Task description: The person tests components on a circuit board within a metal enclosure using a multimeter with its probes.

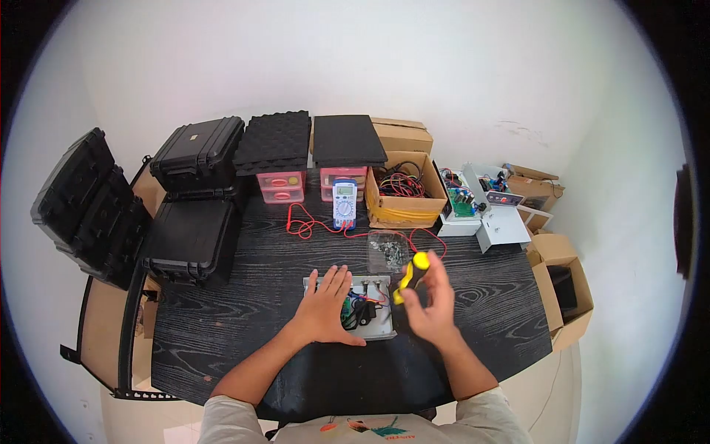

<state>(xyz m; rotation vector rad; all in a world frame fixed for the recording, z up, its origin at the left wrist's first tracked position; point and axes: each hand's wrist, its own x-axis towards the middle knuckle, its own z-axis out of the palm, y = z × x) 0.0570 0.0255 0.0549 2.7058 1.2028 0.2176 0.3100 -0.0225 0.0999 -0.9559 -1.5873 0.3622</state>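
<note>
An open metal case (382,331) with a green board, a black part and coloured wires inside lies near the middle of the table. Spread across its left side, my left hand (324,309) has its fingers apart and rests on the case. My right hand (433,305), slightly blurred, is closed around a yellow and black screwdriver (411,277) just right of the case. The screwdriver's tip cannot be made out. Behind the case is a clear tray (387,250) of small metal parts.
A multimeter (345,206) with red leads stands behind the tray. Black cases (190,237) are at the left. A cardboard box of cables (405,212), opened white units (505,228) and another cardboard box (551,259) stand at the back and right.
</note>
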